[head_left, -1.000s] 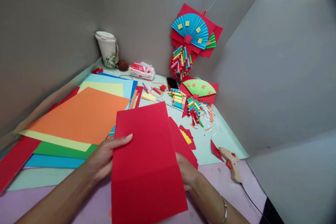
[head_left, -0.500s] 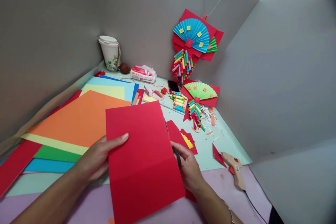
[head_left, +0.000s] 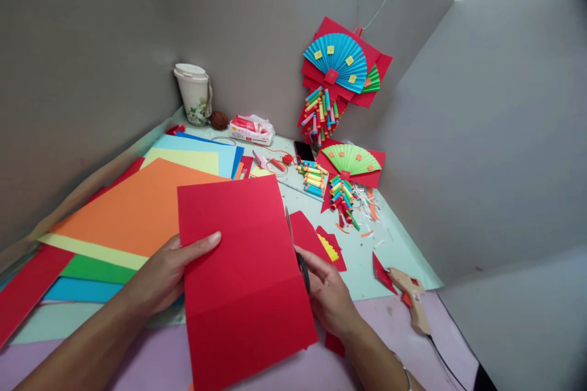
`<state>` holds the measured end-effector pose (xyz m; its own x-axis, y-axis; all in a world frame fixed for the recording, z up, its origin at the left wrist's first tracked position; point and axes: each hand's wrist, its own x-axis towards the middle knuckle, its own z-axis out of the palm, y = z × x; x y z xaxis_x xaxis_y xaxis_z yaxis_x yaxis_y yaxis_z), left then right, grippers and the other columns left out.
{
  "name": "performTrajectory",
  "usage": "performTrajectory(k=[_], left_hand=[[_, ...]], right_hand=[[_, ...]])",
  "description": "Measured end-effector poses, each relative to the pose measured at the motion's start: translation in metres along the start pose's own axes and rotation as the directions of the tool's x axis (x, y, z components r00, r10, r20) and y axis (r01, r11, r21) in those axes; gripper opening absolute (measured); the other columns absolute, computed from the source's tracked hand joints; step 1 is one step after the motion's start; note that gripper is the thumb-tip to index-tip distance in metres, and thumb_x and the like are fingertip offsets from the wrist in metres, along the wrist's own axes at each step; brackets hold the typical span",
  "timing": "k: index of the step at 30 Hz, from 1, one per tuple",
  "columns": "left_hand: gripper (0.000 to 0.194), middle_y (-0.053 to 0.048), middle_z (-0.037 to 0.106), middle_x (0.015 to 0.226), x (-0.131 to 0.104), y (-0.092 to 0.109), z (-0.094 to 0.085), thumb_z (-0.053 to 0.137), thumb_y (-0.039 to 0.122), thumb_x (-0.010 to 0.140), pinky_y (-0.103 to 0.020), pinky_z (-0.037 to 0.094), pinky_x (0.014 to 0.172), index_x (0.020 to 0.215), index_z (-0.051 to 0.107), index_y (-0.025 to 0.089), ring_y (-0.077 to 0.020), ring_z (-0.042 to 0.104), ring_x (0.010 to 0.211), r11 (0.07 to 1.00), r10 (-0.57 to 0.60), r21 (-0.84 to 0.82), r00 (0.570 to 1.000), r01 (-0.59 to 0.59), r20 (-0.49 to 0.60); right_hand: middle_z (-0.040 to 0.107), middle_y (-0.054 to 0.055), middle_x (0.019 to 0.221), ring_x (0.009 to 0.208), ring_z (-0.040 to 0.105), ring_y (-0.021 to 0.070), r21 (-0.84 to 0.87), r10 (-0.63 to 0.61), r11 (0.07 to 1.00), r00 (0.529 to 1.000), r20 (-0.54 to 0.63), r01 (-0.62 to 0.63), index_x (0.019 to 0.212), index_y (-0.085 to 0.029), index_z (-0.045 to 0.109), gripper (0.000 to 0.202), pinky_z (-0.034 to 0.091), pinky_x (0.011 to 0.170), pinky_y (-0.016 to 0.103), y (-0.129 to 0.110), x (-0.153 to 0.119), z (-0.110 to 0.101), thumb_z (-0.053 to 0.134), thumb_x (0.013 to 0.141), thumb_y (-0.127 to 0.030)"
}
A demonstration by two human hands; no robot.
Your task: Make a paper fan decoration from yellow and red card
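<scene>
My left hand (head_left: 177, 263) grips a red sheet of paper (head_left: 243, 256) by its left edge, the thumb on top and the other fingers behind it. A crease runs across the lower half of the sheet. My right hand (head_left: 328, 290) is closed around the black handle of a pair of scissors (head_left: 302, 272). Their blades lie along the sheet's right edge and point away from me. Behind the right hand, red paper pieces (head_left: 305, 232) with a yellow scalloped shape rest on the table.
Coloured sheets (head_left: 119, 214) are stacked at the left. A glue gun (head_left: 410, 296) lies at the right. Farther back are small paper rolls (head_left: 312, 180), a green paper fan (head_left: 351, 159), a phone (head_left: 303, 150), a tissue pack (head_left: 251, 129) and a lidded cup (head_left: 192, 95). A blue fan decoration (head_left: 337, 61) hangs behind.
The red sheet and my left hand have shifted slightly left. The scissors now stand a little apart from the sheet's right edge, with more of the blades showing.
</scene>
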<state>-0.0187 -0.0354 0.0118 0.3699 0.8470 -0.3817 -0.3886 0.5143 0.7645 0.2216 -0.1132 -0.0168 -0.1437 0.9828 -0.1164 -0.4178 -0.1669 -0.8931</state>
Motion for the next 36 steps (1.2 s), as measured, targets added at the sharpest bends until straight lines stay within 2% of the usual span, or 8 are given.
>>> performTrajectory(k=[6,11,13,17,19,23,29,36], left_hand=[[0.056,-0.012,0.079,0.09,0.0,0.0,-0.003,0.08,0.026,0.073,-0.042,0.064,0.063,0.125,0.06,0.018,-0.0321,0.076,0.073,1.0,-0.005,0.006,1.0,0.005,-0.015],[0.056,-0.012,0.079,0.091,0.0,0.001,0.0,0.079,0.024,0.073,-0.044,0.064,0.065,0.125,0.059,0.019,-0.0327,0.076,0.075,1.0,-0.013,0.005,1.0,0.014,-0.017],[0.056,-0.012,0.079,0.091,0.0,0.0,0.0,0.079,0.024,0.073,-0.044,0.064,0.064,0.125,0.059,0.018,-0.0323,0.076,0.073,1.0,-0.012,0.009,1.0,0.012,-0.019],[0.056,-0.012,0.08,0.088,0.0,-0.001,0.002,0.079,0.022,0.073,-0.043,0.064,0.062,0.125,0.059,0.018,-0.0329,0.076,0.072,1.0,-0.015,0.018,1.0,0.015,-0.023],[0.055,-0.012,0.08,0.088,0.0,-0.001,0.002,0.079,0.022,0.073,-0.044,0.064,0.062,0.125,0.06,0.018,-0.0332,0.076,0.073,1.0,-0.025,0.016,1.0,0.025,-0.014],[0.053,-0.011,0.08,0.088,0.0,-0.002,0.003,0.078,0.021,0.074,-0.044,0.064,0.062,0.124,0.06,0.019,-0.0328,0.076,0.073,0.999,-0.033,0.012,0.999,0.033,-0.012],[0.053,-0.011,0.08,0.089,0.001,-0.003,0.001,0.077,0.02,0.075,-0.044,0.064,0.063,0.125,0.06,0.019,-0.0323,0.076,0.071,1.0,-0.019,0.014,1.0,0.02,-0.023],[0.057,-0.013,0.079,0.094,0.001,-0.007,0.005,0.079,0.026,0.074,-0.045,0.064,0.065,0.127,0.058,0.019,-0.0345,0.076,0.079,0.999,-0.04,0.033,0.999,0.041,-0.005]], right_hand=[[0.074,0.005,0.099,0.083,0.067,0.0179,0.028,-0.012,1.0,0.999,-0.052,0.013,0.118,-0.023,0.069,0.049,0.051,0.079,0.028,-0.001,0.001,-0.008,0.08,0.073,-0.041],[0.07,0.002,0.085,0.054,0.054,0.0092,0.029,-0.007,1.0,0.999,-0.042,0.008,0.117,-0.024,0.07,0.051,0.043,0.052,0.021,-0.003,0.002,-0.017,0.081,0.071,-0.044],[0.071,0.002,0.085,0.056,0.055,0.0095,0.023,-0.007,1.0,0.999,-0.04,0.008,0.117,-0.024,0.07,0.048,0.045,0.056,0.022,-0.002,0.002,-0.016,0.08,0.074,-0.043],[0.073,0.005,0.101,0.084,0.065,0.0171,0.001,-0.011,1.0,0.999,-0.041,0.011,0.117,-0.025,0.07,0.044,0.048,0.079,0.027,-0.001,0.001,-0.01,0.078,0.077,-0.041],[0.073,0.006,0.105,0.09,0.066,0.0192,0.01,-0.013,1.0,0.999,-0.04,0.013,0.117,-0.024,0.069,0.043,0.048,0.083,0.029,0.0,0.001,-0.008,0.077,0.078,-0.041],[0.073,0.006,0.1,0.087,0.066,0.0192,0.027,-0.017,0.999,0.998,-0.065,0.018,0.116,-0.023,0.07,0.041,0.049,0.077,0.028,0.0,0.003,-0.007,0.075,0.079,-0.04],[0.068,0.001,0.075,0.064,0.058,0.0138,-0.005,-0.015,1.0,0.996,-0.087,0.014,0.116,-0.025,0.07,0.04,0.048,0.066,0.025,0.004,0.003,-0.013,0.075,0.079,-0.04],[0.07,0.003,0.083,0.058,0.054,0.0112,-0.049,-0.008,0.999,0.993,-0.121,0.002,0.118,-0.025,0.069,0.044,0.047,0.057,0.024,0.006,0.003,-0.018,0.076,0.078,-0.041]])
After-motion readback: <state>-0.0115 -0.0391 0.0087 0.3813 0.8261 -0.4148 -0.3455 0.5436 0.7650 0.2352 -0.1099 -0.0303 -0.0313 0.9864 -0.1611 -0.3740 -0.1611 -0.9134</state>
